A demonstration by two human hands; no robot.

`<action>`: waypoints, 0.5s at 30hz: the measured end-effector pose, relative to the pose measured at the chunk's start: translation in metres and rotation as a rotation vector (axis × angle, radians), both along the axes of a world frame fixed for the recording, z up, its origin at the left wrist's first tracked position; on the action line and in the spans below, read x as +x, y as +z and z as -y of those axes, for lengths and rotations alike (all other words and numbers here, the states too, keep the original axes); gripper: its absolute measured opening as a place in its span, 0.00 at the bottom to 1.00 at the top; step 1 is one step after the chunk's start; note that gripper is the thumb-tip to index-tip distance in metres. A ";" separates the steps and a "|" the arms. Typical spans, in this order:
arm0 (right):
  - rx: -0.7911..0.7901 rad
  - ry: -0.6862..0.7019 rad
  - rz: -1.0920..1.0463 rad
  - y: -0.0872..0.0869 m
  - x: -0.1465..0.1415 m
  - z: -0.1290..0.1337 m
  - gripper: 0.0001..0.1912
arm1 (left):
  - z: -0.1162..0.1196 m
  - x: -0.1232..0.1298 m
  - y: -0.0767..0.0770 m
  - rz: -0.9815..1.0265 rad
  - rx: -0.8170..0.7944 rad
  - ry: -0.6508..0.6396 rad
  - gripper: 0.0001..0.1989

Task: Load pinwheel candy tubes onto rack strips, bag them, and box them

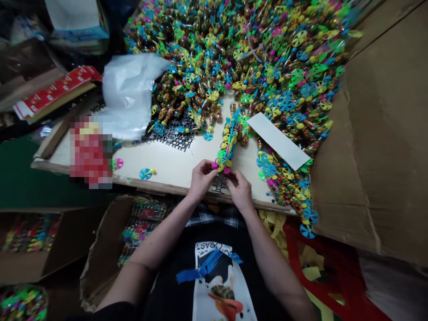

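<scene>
The row of fan-topped toys [228, 141] lies straight ahead of me, running from six to twelve o'clock on the white tabletop [174, 166], its near end at my fingertips. My left hand [201, 182] comes in from seven o'clock, thumb and fingers pinched onto that near end, by a pink piece. My right hand [241, 191] mirrors it from five, fingers curled and closed on the other side. Between my wrists a bit of black lattice [219, 185] shows; whether it runs on under the toys I can't tell.

By my reckoning this row is mostly lined up, its fans bunched close, with only the near end being worked on. A great deal looks left: the loose heap [240, 49] spreads from eleven round to four, all jumbled. More black lattices [175, 137] lie at ten, with clear plastic bags [129, 93] just beyond them. A white card [279, 140] rests at two, against the heap. One blue-fanned toy [146, 173] sits alone at nine. Down at seven, a carton [109, 236] holds bundles [142, 218] that I'd judge finished.
</scene>
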State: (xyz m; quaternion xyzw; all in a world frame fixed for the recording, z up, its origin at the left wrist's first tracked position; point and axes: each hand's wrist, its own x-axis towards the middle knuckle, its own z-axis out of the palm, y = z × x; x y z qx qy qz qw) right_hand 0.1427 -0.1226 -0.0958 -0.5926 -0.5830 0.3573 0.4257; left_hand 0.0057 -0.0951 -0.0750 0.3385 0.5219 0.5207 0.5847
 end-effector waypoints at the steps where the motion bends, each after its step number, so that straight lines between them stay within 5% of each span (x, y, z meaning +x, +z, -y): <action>1: -0.006 -0.017 -0.025 -0.002 0.001 -0.004 0.10 | -0.002 -0.002 -0.002 -0.031 0.023 -0.005 0.13; 6: -0.043 -0.034 -0.135 -0.011 0.005 -0.016 0.11 | -0.005 -0.010 -0.013 -0.134 0.081 -0.034 0.12; 15: 0.061 -0.025 0.009 -0.007 0.003 -0.014 0.09 | -0.003 0.002 -0.030 -0.094 0.119 0.009 0.15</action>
